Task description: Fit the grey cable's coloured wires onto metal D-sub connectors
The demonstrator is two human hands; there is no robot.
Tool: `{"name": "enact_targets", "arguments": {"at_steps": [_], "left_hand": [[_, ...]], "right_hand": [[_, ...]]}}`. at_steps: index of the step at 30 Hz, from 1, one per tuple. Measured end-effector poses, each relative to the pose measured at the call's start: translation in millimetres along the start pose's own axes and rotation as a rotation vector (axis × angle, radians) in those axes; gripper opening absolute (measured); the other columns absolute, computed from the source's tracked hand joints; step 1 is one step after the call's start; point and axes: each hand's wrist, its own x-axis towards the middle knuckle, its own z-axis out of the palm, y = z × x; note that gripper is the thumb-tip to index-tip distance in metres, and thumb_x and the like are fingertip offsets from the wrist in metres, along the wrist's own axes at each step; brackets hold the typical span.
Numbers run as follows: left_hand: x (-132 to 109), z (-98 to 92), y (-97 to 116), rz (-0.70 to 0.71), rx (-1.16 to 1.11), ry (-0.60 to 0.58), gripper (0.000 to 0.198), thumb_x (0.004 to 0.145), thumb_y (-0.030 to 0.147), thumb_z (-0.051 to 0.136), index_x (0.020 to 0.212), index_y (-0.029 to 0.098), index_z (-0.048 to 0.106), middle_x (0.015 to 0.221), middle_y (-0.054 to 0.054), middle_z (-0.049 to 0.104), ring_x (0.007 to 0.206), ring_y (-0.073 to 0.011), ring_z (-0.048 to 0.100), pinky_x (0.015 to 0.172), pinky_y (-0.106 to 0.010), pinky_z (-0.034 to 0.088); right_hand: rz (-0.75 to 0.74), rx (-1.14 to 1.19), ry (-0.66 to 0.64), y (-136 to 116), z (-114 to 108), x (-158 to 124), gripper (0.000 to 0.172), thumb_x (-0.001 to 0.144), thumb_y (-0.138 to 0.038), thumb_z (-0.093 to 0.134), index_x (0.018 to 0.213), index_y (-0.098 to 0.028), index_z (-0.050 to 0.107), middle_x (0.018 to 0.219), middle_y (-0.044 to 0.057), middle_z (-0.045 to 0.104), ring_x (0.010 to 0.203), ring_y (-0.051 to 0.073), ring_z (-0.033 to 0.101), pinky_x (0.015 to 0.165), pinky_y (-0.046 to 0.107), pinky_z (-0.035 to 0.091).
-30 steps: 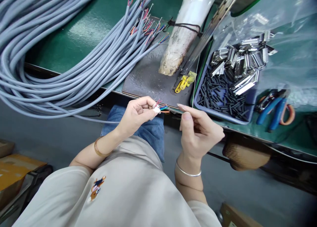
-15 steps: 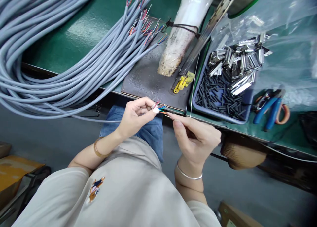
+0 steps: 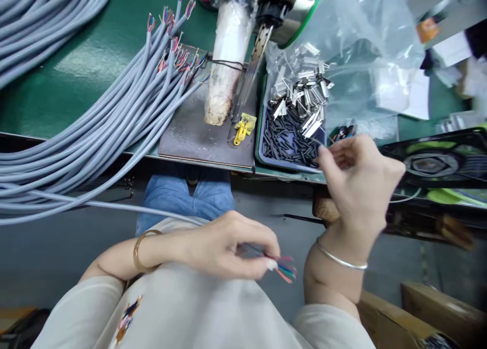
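Observation:
My left hand (image 3: pixel 239 250), low in front of the shirt, is closed around the end of a grey cable (image 3: pixel 152 210). Past its thumb, the cable's thin coloured wires (image 3: pixel 285 270) fan out to the right in pink, blue, green and orange. My right hand (image 3: pixel 355 179) is held with thumb and forefinger pinched at the right front corner of a blue tray (image 3: pixel 291 165). Whatever the pinch holds is too small and blurred to make out. Short black tubes (image 3: pixel 283 141) fill the tray's front, with metal connectors (image 3: pixel 304 93) heaped behind them.
A bundle of grey cables (image 3: pixel 125 98) with stripped ends lies across the green table (image 3: pixel 79 85). On a dark board (image 3: pixel 186 136) are a wrapped white roll (image 3: pixel 226 65) and a yellow clip (image 3: pixel 243 129). A black fan-like device (image 3: pixel 437 161) is at the right.
My left hand has come down towards the shirt and right with the cable end. My right hand has left the wires and moved right to the tray's corner. The view has shifted right.

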Motion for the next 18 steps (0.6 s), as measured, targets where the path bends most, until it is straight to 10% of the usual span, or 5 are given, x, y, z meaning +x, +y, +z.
{"name": "enact_targets", "arguments": {"at_steps": [4, 9, 18], "left_hand": [[-18, -14.7, -22, -0.378, -0.268, 0.539, 0.019, 0.086, 0.031, 0.071, 0.079, 0.014, 0.065, 0.069, -0.002, 0.068, 0.041, -0.0016, 0.037, 0.042, -0.018, 0.026], [-37, -49.4, -25, -0.267, -0.324, 1.104, 0.018, 0.068, 0.022, 0.079, 0.071, 0.015, 0.062, 0.067, 0.0, 0.07, 0.033, -0.001, 0.037, 0.035, -0.017, 0.02], [-39, -61.7, -17, -0.237, -0.352, 1.177, 0.015, 0.068, 0.018, 0.077, 0.068, 0.015, 0.062, 0.07, 0.0, 0.072, 0.032, -0.0021, 0.041, 0.036, -0.018, 0.025]], "right_hand": [[0.162, -0.211, 0.0, 14, 32, 28, 0.007, 0.089, -0.029, 0.06, 0.089, -0.022, 0.063, 0.073, 0.004, 0.067, 0.07, 0.024, 0.064, 0.076, 0.038, 0.045], [0.127, -0.154, -0.038, 15, 60, 49, 0.002, 0.086, -0.022, 0.059, 0.084, -0.023, 0.06, 0.078, 0.004, 0.065, 0.073, 0.022, 0.059, 0.078, 0.038, 0.046], [0.087, 0.368, 0.173, 18, 48, 42, 0.015, 0.081, -0.019, 0.068, 0.074, -0.023, 0.056, 0.087, 0.002, 0.073, 0.079, 0.019, 0.069, 0.071, 0.034, 0.052]]}}
